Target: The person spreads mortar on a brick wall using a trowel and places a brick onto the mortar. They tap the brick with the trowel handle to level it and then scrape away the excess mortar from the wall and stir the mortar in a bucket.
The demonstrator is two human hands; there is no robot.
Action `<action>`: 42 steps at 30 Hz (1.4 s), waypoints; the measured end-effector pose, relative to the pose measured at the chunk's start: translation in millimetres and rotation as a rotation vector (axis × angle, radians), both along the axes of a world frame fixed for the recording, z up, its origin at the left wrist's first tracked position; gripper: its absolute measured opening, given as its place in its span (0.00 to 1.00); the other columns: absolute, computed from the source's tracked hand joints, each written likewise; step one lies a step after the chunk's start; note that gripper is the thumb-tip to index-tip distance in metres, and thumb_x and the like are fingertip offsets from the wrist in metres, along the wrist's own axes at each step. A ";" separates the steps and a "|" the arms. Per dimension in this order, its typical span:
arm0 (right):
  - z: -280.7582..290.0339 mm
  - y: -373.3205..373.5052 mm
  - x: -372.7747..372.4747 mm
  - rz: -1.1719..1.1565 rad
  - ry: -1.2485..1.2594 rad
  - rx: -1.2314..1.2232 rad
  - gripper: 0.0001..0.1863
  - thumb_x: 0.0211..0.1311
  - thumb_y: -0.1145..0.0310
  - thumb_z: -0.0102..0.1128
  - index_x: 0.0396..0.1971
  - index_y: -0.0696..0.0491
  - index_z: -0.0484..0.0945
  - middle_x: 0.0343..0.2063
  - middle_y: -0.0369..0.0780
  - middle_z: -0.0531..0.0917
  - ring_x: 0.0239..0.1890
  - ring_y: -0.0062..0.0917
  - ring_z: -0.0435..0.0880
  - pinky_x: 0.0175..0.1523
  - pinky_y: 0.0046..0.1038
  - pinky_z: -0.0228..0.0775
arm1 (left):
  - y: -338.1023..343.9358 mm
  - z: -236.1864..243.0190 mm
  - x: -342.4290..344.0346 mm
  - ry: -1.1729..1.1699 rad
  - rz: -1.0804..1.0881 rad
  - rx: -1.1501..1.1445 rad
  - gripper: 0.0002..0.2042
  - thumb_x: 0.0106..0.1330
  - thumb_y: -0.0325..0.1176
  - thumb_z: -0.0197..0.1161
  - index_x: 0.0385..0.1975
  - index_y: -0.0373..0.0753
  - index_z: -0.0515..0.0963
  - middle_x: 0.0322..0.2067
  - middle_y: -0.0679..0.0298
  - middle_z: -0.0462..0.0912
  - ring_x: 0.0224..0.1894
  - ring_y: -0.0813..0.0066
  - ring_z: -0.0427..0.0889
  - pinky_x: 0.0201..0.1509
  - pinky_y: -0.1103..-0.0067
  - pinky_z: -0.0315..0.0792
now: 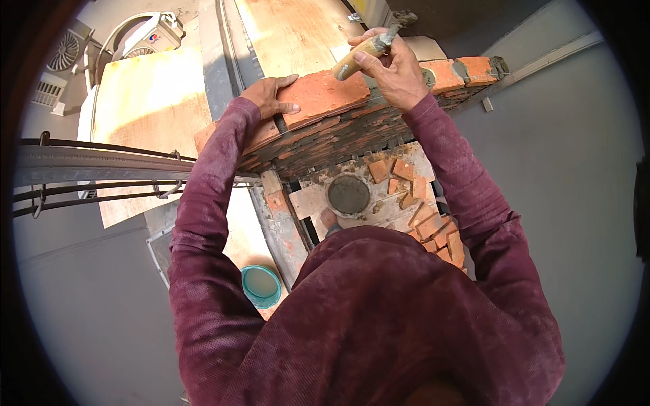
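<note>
- Our left hand (269, 99) lies spread over the left end of a brick (323, 97) on top of the wall (325, 141), its thumb along the side nearer us and its fingers toward the far side. We judge it is steadying the brick rather than lifting it.
- Our right hand (394, 71) is closed around the handle of a trowel (357, 59), above the wall and by the brick's right end. The butt of the handle points down toward the brick, while the mortar-caked metal end points up and away; such a hold would suit tapping, though we cannot tell whether handle and brick touch.
- Both our arms reach forward to the wall, the left sleeve (206, 196) passing across its left end, the right sleeve (467, 169) angling in from the right with the wrist raised.
- On our side of the wall, low down, stands a bucket of mortar (348, 194), probably kept there for a short reach.
- Just right of that bucket, also on our side of the wall, loose bricks (433, 229) lie heaped, seemingly stocked within reach.
- Left of these and farther from the wall sits a teal tub (261, 287) holding cloudy liquid.
- Beyond the wall's left end lies a sunlit board (152, 101).
</note>
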State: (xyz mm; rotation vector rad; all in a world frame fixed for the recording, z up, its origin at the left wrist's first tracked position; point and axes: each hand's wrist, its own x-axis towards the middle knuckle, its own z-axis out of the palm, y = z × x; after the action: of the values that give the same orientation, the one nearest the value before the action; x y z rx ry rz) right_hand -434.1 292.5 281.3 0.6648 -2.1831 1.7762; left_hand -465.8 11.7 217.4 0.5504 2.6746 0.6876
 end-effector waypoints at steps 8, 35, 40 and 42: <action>-27.1 -58.2 -15.9 -0.031 -0.017 0.341 0.16 0.61 0.62 0.64 0.42 0.57 0.76 0.35 0.45 0.84 0.43 0.33 0.84 0.52 0.33 0.74 | -2.7 -5.8 13.9 -0.048 0.116 0.053 0.40 0.53 0.39 0.76 0.67 0.39 0.65 0.56 0.48 0.78 0.57 0.59 0.79 0.64 0.72 0.68; -32.2 -79.7 1.7 -0.103 0.075 0.411 0.15 0.59 0.57 0.65 0.34 0.55 0.79 0.32 0.43 0.86 0.35 0.30 0.85 0.48 0.33 0.77 | -14.8 -23.1 25.7 -0.018 0.330 0.101 0.37 0.53 0.49 0.76 0.61 0.38 0.73 0.51 0.50 0.82 0.56 0.56 0.80 0.64 0.69 0.70; -36.0 -77.9 -14.3 -0.113 0.007 0.607 0.17 0.56 0.56 0.68 0.35 0.55 0.79 0.32 0.43 0.85 0.37 0.30 0.85 0.47 0.33 0.77 | -23.2 -46.6 22.1 0.022 0.271 0.054 0.38 0.53 0.55 0.73 0.63 0.42 0.72 0.52 0.54 0.82 0.55 0.59 0.80 0.63 0.70 0.72; -15.5 -82.2 -22.2 -0.154 0.054 0.541 0.17 0.56 0.56 0.68 0.34 0.55 0.79 0.32 0.43 0.85 0.37 0.31 0.85 0.48 0.34 0.77 | -24.5 -50.3 17.9 0.134 0.274 -0.042 0.40 0.54 0.61 0.70 0.63 0.45 0.71 0.52 0.55 0.82 0.55 0.61 0.81 0.62 0.70 0.72</action>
State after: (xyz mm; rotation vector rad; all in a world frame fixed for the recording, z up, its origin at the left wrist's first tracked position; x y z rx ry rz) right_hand -456.3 210.3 265.8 0.6162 -2.6105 1.0780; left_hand -447.9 -12.8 167.0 0.2266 2.9163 0.6862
